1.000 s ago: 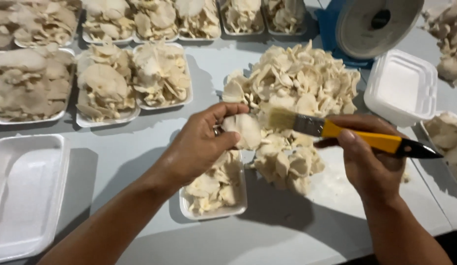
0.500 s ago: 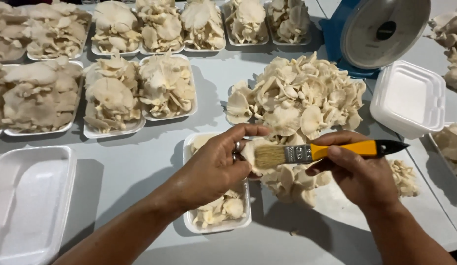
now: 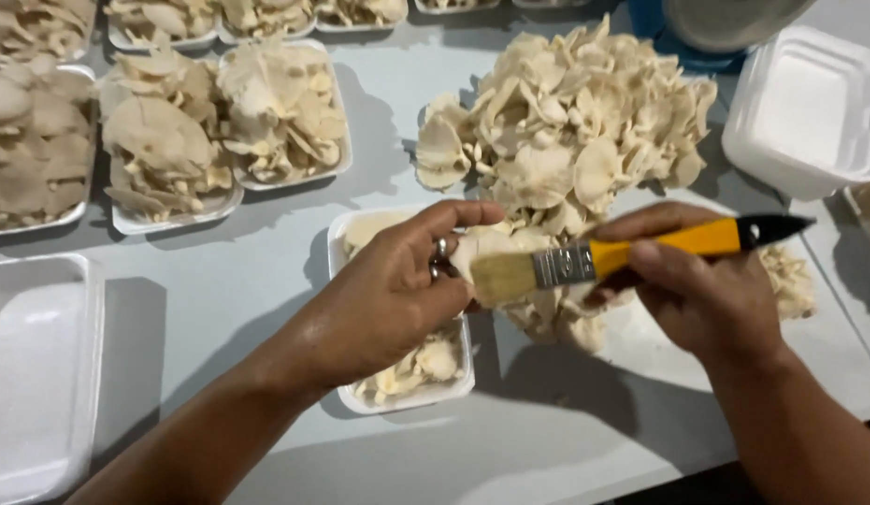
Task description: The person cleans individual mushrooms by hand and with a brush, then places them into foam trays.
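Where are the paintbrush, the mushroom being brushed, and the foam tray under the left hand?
paintbrush (image 3: pixel 640 252), head view, on its yellow handle.
mushroom (image 3: pixel 472 248), head view, on its pale cap beside the bristles.
foam tray (image 3: pixel 397 404), head view, on its near rim.

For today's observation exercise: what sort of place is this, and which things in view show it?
Probably a small mushroom packing station. A heap of oyster mushrooms lies on the grey table, filled foam trays stand in rows, and the right hand holds a cleaning brush.

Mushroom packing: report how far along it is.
Done: filled trays of mushrooms sit at the upper left. In hand: the left hand holds a mushroom over a part-filled tray while the right hand brushes it with a paintbrush. Left: the loose pile and an empty tray.
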